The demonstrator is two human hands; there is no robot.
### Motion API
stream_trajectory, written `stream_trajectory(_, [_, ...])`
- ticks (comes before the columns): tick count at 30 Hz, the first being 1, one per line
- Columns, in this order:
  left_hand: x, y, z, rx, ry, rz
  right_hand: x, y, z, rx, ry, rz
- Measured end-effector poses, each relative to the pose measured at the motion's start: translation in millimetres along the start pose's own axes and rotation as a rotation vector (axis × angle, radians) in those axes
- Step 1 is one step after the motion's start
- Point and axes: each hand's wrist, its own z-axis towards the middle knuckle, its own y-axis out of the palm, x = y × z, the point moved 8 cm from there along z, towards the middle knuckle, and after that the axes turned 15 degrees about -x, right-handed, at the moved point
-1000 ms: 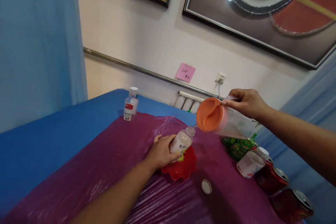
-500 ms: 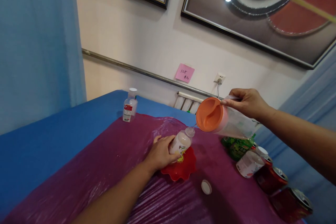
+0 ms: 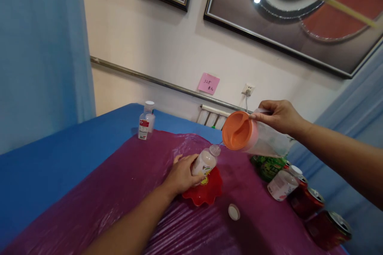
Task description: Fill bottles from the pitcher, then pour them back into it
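Head view: hands [image 3: 182, 174] around bottle [image 3: 205, 160], tilted jug [image 3: 254, 138].

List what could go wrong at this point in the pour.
1. The bottle mouth is narrow and the jug spout sits beside it, so liquid may miss; the red dish beneath might catch only some.
2. The left hand holds the bottle tilted, so it may overflow early.
3. The right hand hangs the tipped jug over the cans; a slip could hit them.
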Motion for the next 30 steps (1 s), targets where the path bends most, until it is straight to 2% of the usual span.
stream_trajectory(30, [1.4, -0.5, -1.0, -0.012, -0.014, -0.021, -8.7, -2.4, -0.9, -0.011, -0.002, -0.001])
